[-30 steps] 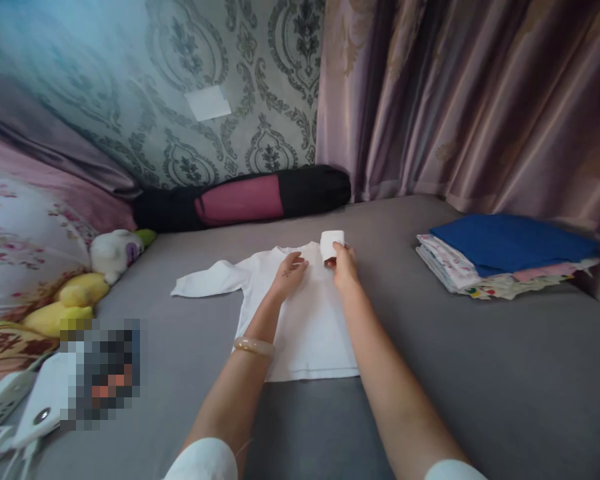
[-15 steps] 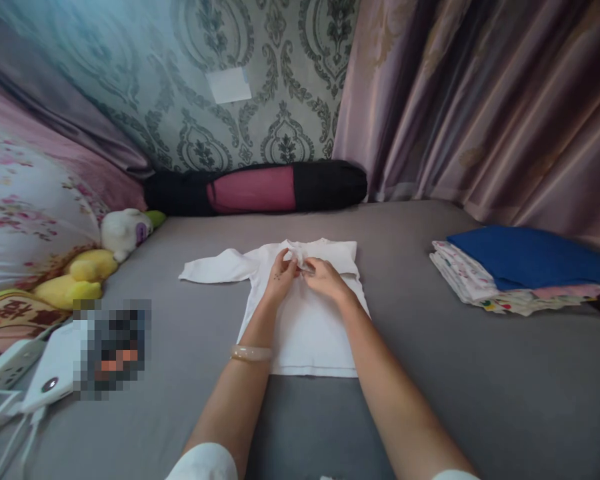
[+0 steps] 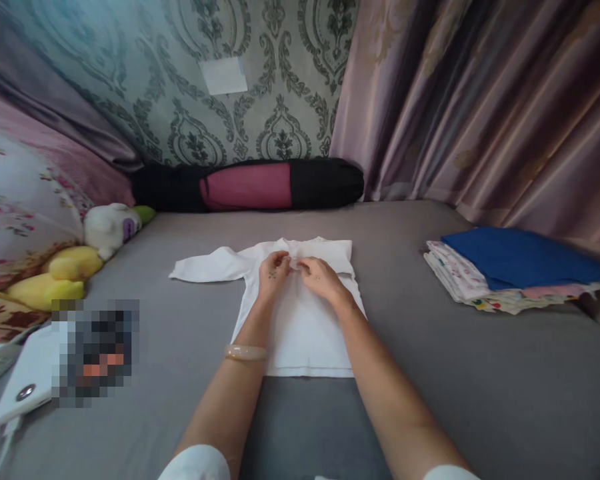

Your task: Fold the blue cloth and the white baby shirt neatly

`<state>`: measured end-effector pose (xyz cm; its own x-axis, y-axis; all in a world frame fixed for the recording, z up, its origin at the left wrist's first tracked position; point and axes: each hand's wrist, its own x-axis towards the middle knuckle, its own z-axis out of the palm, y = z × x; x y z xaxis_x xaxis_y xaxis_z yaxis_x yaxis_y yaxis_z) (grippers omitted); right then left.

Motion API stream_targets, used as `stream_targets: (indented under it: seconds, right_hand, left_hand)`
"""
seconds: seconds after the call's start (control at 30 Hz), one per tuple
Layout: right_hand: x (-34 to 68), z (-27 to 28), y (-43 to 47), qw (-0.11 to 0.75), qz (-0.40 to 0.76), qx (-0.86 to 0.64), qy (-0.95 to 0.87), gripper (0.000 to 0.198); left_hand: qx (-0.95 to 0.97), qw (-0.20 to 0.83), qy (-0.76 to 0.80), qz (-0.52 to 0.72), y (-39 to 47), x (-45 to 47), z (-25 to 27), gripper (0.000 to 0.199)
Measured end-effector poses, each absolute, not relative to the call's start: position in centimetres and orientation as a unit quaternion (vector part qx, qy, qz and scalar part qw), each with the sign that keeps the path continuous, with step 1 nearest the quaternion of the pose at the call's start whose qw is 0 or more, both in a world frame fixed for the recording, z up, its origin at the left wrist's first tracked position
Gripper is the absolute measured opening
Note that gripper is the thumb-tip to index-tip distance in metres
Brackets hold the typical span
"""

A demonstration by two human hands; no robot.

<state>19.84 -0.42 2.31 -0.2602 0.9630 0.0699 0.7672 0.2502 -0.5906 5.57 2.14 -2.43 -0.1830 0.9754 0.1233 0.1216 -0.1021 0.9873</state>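
Observation:
A small white long-sleeved shirt (image 3: 307, 327) lies spread on the grey bed sheet, its neckline away from me. One sleeve stretches out to the left; the other is folded across the upper chest on the right. My left hand (image 3: 274, 272) pinches the fabric just below the collar, with a pale bangle (image 3: 246, 353) on that forearm. Close beside it, my right hand (image 3: 321, 277) has its fingertips closed on the same gathered patch near the neckline. What exactly lies between the fingertips is too small to make out.
A stack of folded cloths topped with blue (image 3: 523, 257) sits on the right. Plush toys (image 3: 75, 263) line the left edge, near a white device (image 3: 35, 367) with cables and a pixelated patch. Against the wall rests a long black-and-pink bag (image 3: 247, 187).
My fingers have shifted slightly at the collar, and the bunched fabric there looks flatter. The whole scene has slid a little left as my head turned.

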Motion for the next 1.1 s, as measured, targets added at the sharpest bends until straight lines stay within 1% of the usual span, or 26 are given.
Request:
stream_targets:
  seconds: [0.1,0.2,0.27,0.4,0.5,0.6,0.87,1.1]
  right_hand:
    - [19.8,2.1,-0.1,0.263,0.198,-0.594,-0.735,0.032]
    - [19.8,1.7,0.1,0.276,0.152,-0.619,-0.719,0.033]
    - [19.9,1.2,0.1,0.26,0.134,-0.629,-0.72,0.036]
    - [19.9,0.0,-0.1,0.199,0.127,-0.643,-0.729,0.045]
    - [19.8,-0.6,-0.4,0.158,0.137,-0.646,-0.734,0.051]
    - [19.9,-0.9,-0.5,0.137,0.132,-0.649,-0.737,0.055]
    - [21.9,-1.4,0.4,0.105,0.093,-0.709,-0.691,0.062]
    - [24.1,-1.9,1.6,0.098,0.063,-0.743,-0.659,0.066]
  left_hand:
    - [0.502,0.356,0.552,0.563,1.9,5.0,-2.1,0.027]
    - [0.519,0.314,0.563,0.561,1.7,4.5,-2.0,0.028]
    - [0.538,0.277,0.575,0.551,1.7,4.3,-2.2,0.028]
    - [0.573,0.201,0.608,0.512,1.9,3.9,-2.9,0.027]
    - [0.594,0.175,0.622,0.479,2.1,3.6,-3.3,0.028]
    - [0.626,0.15,0.618,0.45,2.2,3.3,-3.6,0.03]
    - [0.662,0.126,0.613,0.412,2.2,3.2,-3.6,0.035]
    - [0.668,0.114,0.605,0.418,2.2,3.2,-3.8,0.036]
